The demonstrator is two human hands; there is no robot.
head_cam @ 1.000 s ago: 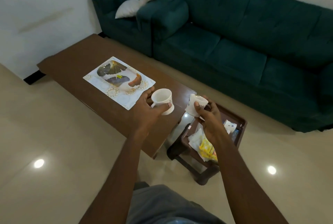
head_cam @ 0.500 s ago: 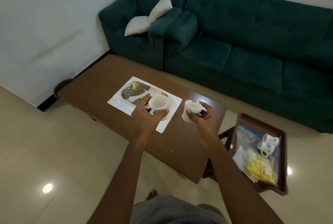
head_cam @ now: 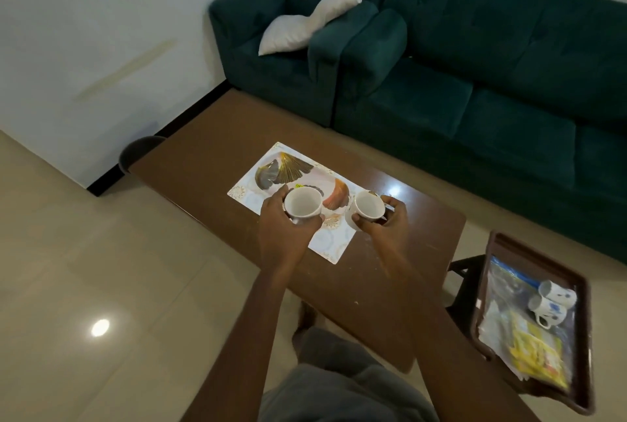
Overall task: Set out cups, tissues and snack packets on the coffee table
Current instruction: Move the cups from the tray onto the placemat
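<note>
Now both hands [head_cam: 283, 228] outstretched, each gripping 1 cup [head_cam: 302, 205] over placemat [head_cam: 330, 242]

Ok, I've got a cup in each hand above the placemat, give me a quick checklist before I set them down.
1. Left hand grips the left cup, fingers round it: ok.
2. Right hand grips the right cup: ok.
3. Both cups upright, mouths up: ok.
4. Right cup fully over the placemat: cannot tell, it is at the mat's edge.
5. Cup bottoms touching down on the coffee table: cannot tell.
6. Everything out of the tray: not ok, two cups and snack packets lie in it.
</note>
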